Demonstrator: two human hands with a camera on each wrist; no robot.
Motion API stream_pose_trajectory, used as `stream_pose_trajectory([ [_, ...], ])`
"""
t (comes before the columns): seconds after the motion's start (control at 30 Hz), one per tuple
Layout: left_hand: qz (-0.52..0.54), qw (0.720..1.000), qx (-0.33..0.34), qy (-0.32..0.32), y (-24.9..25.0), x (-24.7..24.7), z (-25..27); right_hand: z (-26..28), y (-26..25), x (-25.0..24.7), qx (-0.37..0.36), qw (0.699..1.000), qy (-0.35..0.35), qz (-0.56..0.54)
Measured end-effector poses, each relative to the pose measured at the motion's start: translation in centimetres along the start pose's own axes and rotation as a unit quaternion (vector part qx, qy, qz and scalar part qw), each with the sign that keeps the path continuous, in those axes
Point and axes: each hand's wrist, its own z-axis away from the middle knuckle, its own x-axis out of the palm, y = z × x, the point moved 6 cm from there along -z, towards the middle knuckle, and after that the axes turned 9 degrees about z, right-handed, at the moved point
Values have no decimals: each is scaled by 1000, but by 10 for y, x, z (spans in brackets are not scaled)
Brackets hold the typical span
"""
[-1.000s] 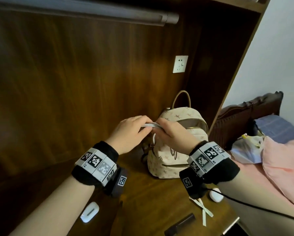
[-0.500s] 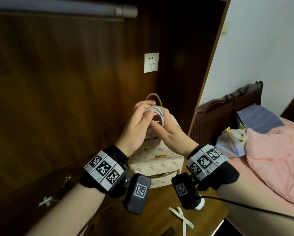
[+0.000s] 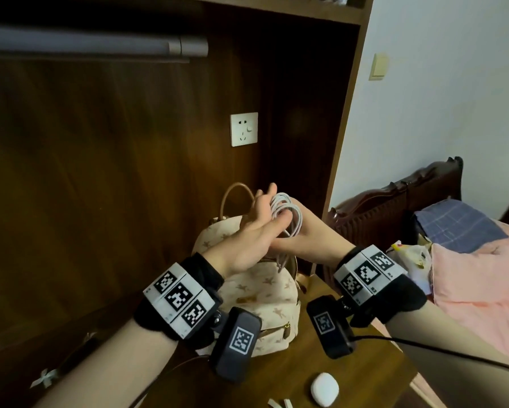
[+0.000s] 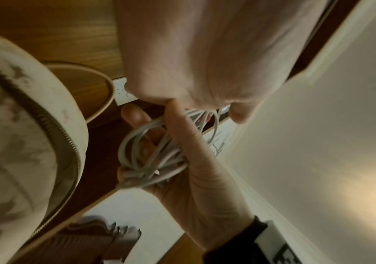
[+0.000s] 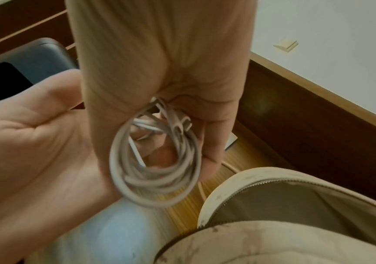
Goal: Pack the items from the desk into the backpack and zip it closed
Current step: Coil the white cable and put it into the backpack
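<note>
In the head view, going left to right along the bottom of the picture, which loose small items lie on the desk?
White ribbon bow at the dark left side → two white strip ends at the bottom edge → white earbud case.

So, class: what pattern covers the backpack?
Small brown stars on cream, over the backpack; clearest in the head view.

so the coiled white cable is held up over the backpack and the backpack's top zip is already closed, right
Not quite. The coiled white cable is held above the backpack, but the top zip is open: the right wrist view shows the zip parted and the lining inside the backpack's mouth. The right hand grips the cable, with the left hand alongside.
</note>
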Motion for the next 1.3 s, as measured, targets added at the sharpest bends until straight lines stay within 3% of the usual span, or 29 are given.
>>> stream_pose_trajectory([
  [0.13, -80, 995, 51, 23, 3, -5, -11, 3, 0, -10, -32, 999, -4, -2],
  [0.2, -114, 986, 89, 84, 4, -18, -13, 4, 9, -11, -6, 1000, -7, 16],
  [0.27, -162, 966, 112, 164, 12, -29, -11, 3, 15, -6, 12, 996, -15, 82],
  [0.4, -309, 916, 120, 226, 29, -29, -12, -2, 4, 6, -66, 982, 4, 178],
  [0.47, -314, 903, 148, 252, 33, -32, -14, -5, 2, 4, -71, 977, 11, 201],
  [0.63, -272, 892, 256, 254, 35, -37, -10, -7, 2, -3, -36, 986, 25, 160],
  [0.77, -252, 883, 303, 256, 32, -42, -4, -13, 13, 0, 25, 994, -61, 89],
  [0.87, -238, 880, 313, 265, 30, -48, 1, -15, 17, 7, 49, 989, -136, 30],
  [1.0, -215, 884, 311, 274, 25, -55, 3, -19, 16, 10, 51, 983, -175, 12],
  [1.17, -219, 885, 312, 268, 19, -58, -1, -29, 16, 11, 14, 979, -157, 126],
  [1.3, -181, 924, 271, 201, -4, -66, -5, -33, 33, 4, 21, 976, -129, 175],
])
